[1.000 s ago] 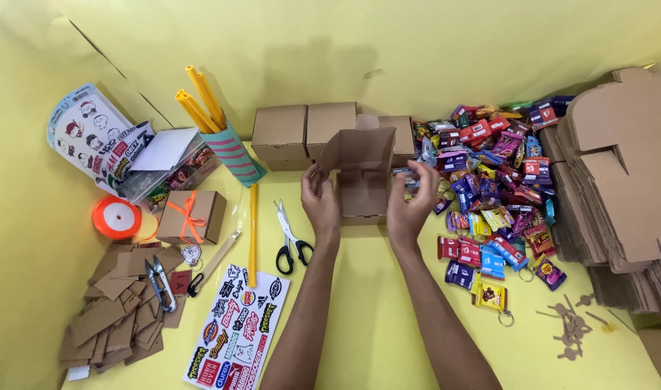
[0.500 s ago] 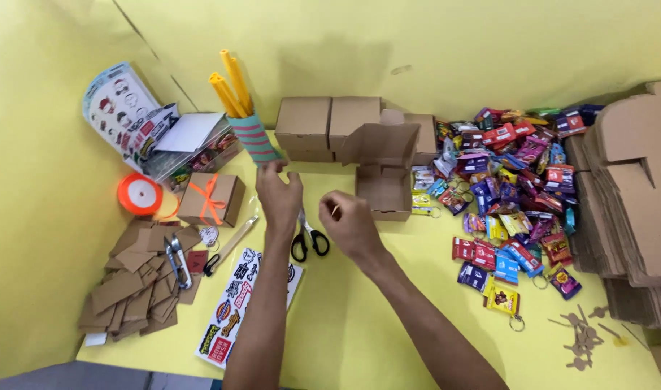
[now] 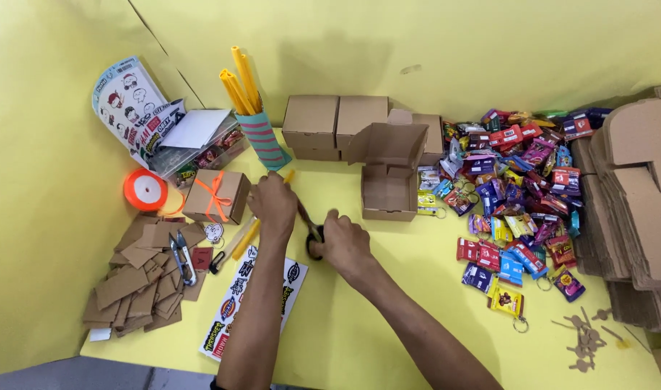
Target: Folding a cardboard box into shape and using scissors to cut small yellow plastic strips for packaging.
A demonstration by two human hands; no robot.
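My right hand [image 3: 343,244] is closed around the black handles of a pair of scissors [image 3: 311,225] lying on the yellow table [image 3: 417,289]. The blades point up-left toward my left hand [image 3: 272,206]. That hand lies curled over the middle of a yellow stick [image 3: 246,239], beside the scissor tips; whether it grips anything is hidden. An open brown cardboard box [image 3: 388,189] with its lid up stands just right of both hands, and nothing touches it.
Closed boxes [image 3: 312,123] and a striped cup of yellow sticks [image 3: 262,139] stand behind. A ribbon-tied box [image 3: 215,196], orange ribbon spool [image 3: 145,190], snips [image 3: 180,253], cardboard tags [image 3: 139,285] and a sticker sheet [image 3: 236,318] lie left. Wrapped sweets [image 3: 518,188] and flat cardboard [image 3: 641,202] lie right.
Both hands left the open box and moved down-left. The right hand has come down onto the scissors and the left onto the yellow stick.
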